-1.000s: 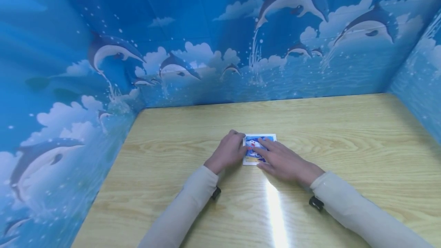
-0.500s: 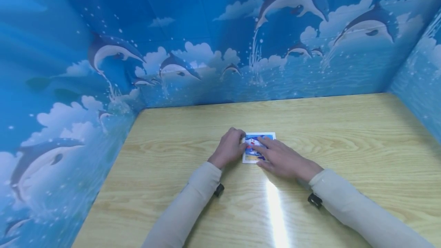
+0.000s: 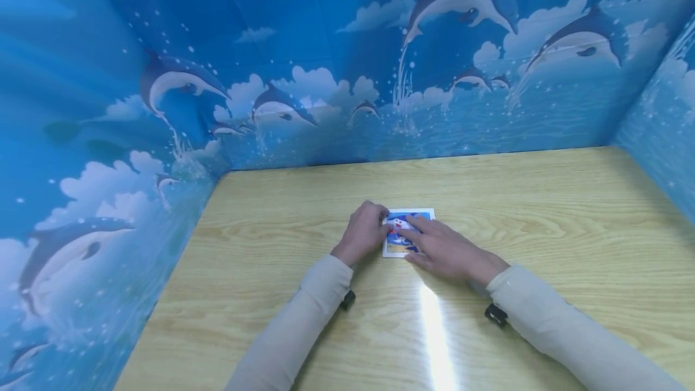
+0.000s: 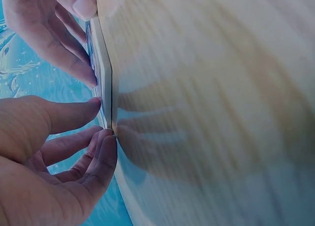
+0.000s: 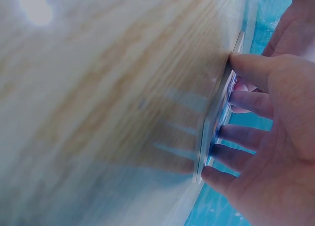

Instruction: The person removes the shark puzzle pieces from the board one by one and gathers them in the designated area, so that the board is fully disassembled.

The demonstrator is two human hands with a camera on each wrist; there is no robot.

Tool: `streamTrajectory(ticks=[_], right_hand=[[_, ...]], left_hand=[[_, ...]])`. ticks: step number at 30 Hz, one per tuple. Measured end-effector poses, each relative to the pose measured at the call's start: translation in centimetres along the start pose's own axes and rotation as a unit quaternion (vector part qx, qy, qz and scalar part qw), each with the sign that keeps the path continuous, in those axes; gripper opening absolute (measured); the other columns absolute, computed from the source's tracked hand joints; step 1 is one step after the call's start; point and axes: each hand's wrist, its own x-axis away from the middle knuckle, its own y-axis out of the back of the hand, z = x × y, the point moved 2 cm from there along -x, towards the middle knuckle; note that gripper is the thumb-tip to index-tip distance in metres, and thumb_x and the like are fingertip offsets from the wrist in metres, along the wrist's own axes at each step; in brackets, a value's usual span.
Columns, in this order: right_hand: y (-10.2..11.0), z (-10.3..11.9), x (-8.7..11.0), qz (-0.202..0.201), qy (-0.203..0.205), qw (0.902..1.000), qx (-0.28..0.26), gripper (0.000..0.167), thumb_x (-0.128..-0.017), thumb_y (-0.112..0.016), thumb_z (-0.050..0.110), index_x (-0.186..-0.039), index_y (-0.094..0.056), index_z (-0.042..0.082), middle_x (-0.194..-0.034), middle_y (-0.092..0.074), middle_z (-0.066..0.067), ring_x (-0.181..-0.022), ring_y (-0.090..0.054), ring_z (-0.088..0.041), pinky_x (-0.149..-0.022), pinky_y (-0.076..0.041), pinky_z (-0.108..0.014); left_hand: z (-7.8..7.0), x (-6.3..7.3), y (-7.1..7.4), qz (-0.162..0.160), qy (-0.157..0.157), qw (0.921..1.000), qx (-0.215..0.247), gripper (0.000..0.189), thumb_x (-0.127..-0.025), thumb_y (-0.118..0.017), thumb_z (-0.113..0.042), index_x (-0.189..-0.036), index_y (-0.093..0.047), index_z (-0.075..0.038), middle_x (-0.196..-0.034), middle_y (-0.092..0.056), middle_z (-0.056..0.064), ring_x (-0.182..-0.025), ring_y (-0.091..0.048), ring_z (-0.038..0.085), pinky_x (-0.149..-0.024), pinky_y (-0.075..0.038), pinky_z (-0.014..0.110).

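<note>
A small square picture board [image 3: 398, 247] with a white border and a blue, red and yellow picture lies flat on the table, partly covered by both hands. My left hand [image 3: 362, 233] pinches its left side. In the left wrist view, the thumb [image 4: 78, 115] lies against the picture face of the board [image 4: 104, 80] while bent fingers meet at its edge. From the right, my right hand [image 3: 447, 252] rests spread fingertips on the picture. In the right wrist view, its thumb [image 5: 251, 66] touches one edge of the board and the fairly straight fingers lie on the face.
The light wood table [image 3: 543, 216] reflects a bright strip of light near the front. Blue dolphin-print sheeting [image 3: 326, 47] walls off the back and both sides. Small black devices show under the left sleeve [image 3: 320, 291] and right sleeve [image 3: 534, 297].
The board has slid very slightly away from the person. My left hand and forearm have shifted a little forward and right; the right hand stays nearly in place on the picture.
</note>
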Motion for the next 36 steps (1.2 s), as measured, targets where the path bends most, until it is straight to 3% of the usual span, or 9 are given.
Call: streamTrajectory(ticks=[9, 25, 36], right_hand=[[0.05, -0.02, 0.07, -0.009, 0.004, 1.0000, 0.002, 0.055, -0.102, -0.060, 0.028, -0.148, -0.046, 0.000, -0.155, -0.035, -0.031, -0.141, -0.035, -0.049, -0.114, -0.031, -0.061], [-0.13, -0.23, 0.02, -0.016, 0.005, 0.9999, 0.001, 0.056, -0.102, -0.062, 0.028, -0.148, -0.047, 0.000, -0.154, -0.037, -0.030, -0.141, -0.037, -0.048, -0.113, -0.032, -0.060], [0.01, -0.15, 0.05, -0.018, 0.007, 0.9998, -0.004, 0.055, -0.102, -0.062, 0.028, -0.147, -0.048, -0.001, -0.153, -0.037, -0.031, -0.140, -0.037, -0.048, -0.113, -0.032, -0.061]], left_hand=[[-0.15, -0.05, -0.18, -0.013, -0.011, 0.9998, 0.007, 0.032, -0.089, -0.078, -0.013, -0.119, -0.071, -0.002, -0.106, -0.070, 0.010, -0.099, -0.062, 0.021, -0.094, -0.050, 0.038], [-0.06, -0.79, -0.51, 0.003, 0.054, 0.9966, 0.062, 0.037, -0.086, -0.080, -0.013, -0.120, -0.070, -0.003, -0.106, -0.065, 0.006, -0.096, -0.058, 0.018, -0.090, -0.051, 0.035], [0.04, -0.86, -0.31, 0.002, 0.059, 0.9954, 0.075, 0.038, -0.085, -0.082, -0.010, -0.120, -0.069, -0.001, -0.105, -0.064, 0.006, -0.097, -0.059, 0.020, -0.090, -0.052, 0.035]])
